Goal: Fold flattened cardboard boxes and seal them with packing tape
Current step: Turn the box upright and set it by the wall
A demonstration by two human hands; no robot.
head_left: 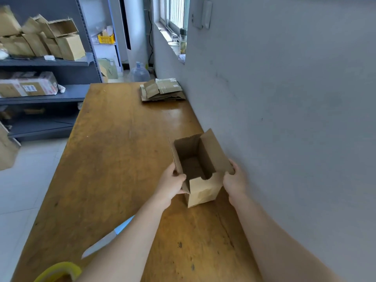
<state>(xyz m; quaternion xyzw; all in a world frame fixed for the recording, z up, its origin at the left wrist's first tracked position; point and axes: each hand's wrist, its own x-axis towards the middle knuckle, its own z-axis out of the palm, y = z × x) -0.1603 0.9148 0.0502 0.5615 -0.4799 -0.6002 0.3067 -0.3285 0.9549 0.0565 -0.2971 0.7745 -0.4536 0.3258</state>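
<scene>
Gripping a small cardboard box (pixel 203 190) by its raised top flaps, a person stands it upright on a worn wooden table (pixel 114 149), its mouth open and its dark inside bare. The box sits a little below the middle of the view, toward five o'clock, near the grey wall (pixel 284 119) along the table's right edge. The left hand (pixel 171 184), at the box's nine o'clock, has thumb and fingers curled round the left flap. The right hand (pixel 235 183), at three o'clock, pinches the near corner of the taller right flap. Well apart at twelve o'clock, a stack of flattened boxes (pixel 162 91) lies against the wall at the table's far end. At seven o'clock, beside the left forearm, a roll of yellow-rimmed tape (pixel 59 270) shows at the picture's bottom edge, with a white-bladed, blue-handled knife (pixel 105 241) just beyond it. Dark metal shelves (pixel 46 62) at ten o'clock carry more cartons and wrapped parcels, and a clear water jug (pixel 139 73) stands on the floor past the table.
</scene>
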